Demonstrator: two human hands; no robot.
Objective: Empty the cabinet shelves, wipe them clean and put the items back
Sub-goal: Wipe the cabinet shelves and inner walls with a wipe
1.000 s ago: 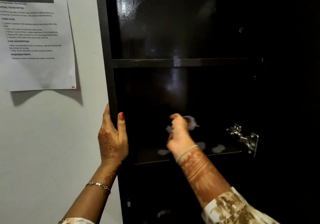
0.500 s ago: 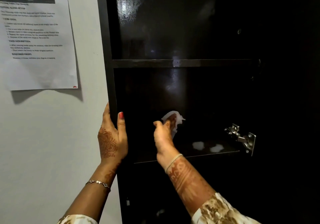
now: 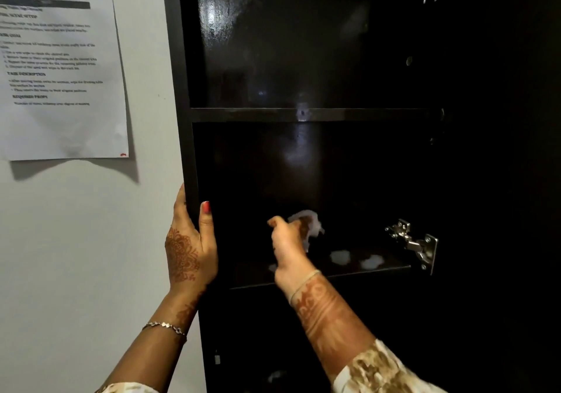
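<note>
Cabinet (image 3: 179, 88) of dark glossy wood stands open against a pale wall (image 3: 76, 256), its two visible compartments holding no stored items. An upper shelf (image 3: 303, 115) crosses it at mid-height, and a lower shelf (image 3: 391, 266) sits below. The person's left hand (image 3: 189, 250) grips the cabinet's left front edge, thumb inside and fingers wrapped round the outside. Their right hand (image 3: 288, 243) reaches into the lower compartment, fingers curled on a crumpled white wipe (image 3: 312, 225) held near the back panel, above the lower shelf's left half. Two pale patches (image 3: 340, 256) lie towards that shelf's right end; whether they are wet marks or reflections I cannot tell. A metal hinge (image 3: 416, 245) juts from the cabinet's right side, just beside the shelf's right end. A printed sheet (image 3: 60, 67) is stuck to the wall left of the cabinet. A thin bracelet (image 3: 165, 327) circles the left wrist.
</note>
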